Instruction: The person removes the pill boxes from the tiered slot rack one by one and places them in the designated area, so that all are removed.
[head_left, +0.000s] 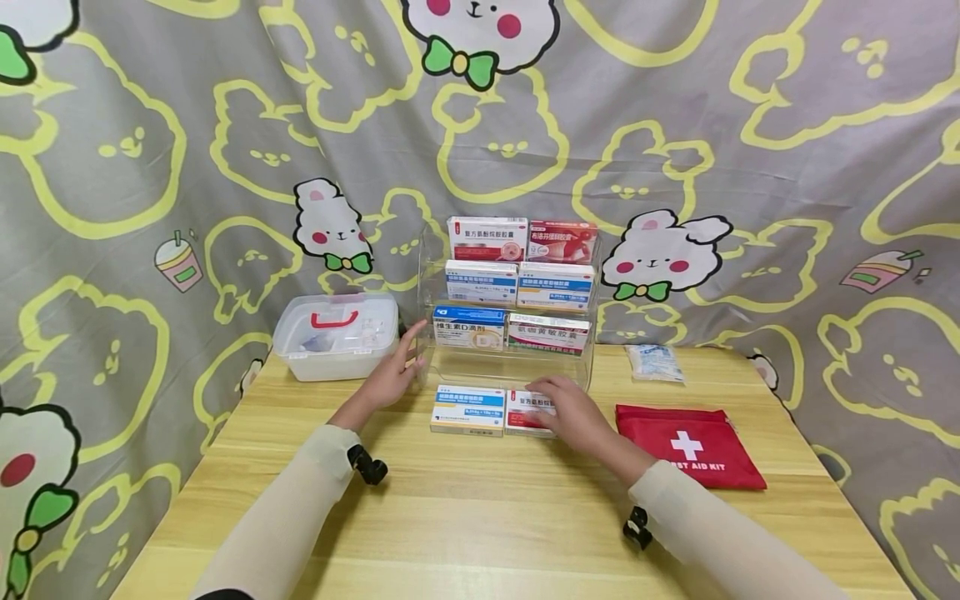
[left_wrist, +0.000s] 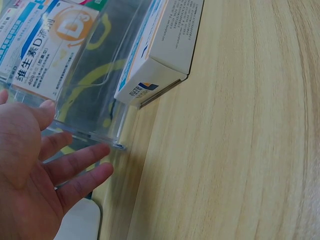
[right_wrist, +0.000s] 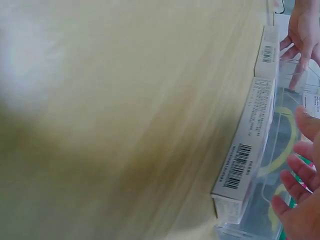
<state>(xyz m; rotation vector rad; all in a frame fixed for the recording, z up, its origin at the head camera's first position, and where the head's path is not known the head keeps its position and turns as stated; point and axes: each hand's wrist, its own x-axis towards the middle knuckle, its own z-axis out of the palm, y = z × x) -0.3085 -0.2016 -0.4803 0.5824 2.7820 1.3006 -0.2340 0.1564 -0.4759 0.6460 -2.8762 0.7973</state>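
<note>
A clear tiered display rack [head_left: 457, 365] stands near the table's back edge with medicine boxes in its tiers. In front of it, a blue-and-white medicine box [head_left: 468, 408] and a red-and-white medicine box [head_left: 522, 423] lie side by side on the table. My left hand [head_left: 390, 379] is at the rack's left side, fingers spread, with nothing held; the left wrist view shows its fingertips [left_wrist: 102, 150] right by the rack's lower corner. My right hand [head_left: 573, 412] hovers over the right part of the red-and-white box, partly hiding it. In the right wrist view, its relaxed fingers [right_wrist: 295, 187] hold nothing.
A lidded clear plastic box [head_left: 337, 342] with a red handle stands left of the rack. To the right lie a red first aid kit pouch [head_left: 690, 447] and a small plastic packet [head_left: 655, 364]. A patterned curtain [head_left: 510, 167] hangs behind the table [head_left: 480, 517].
</note>
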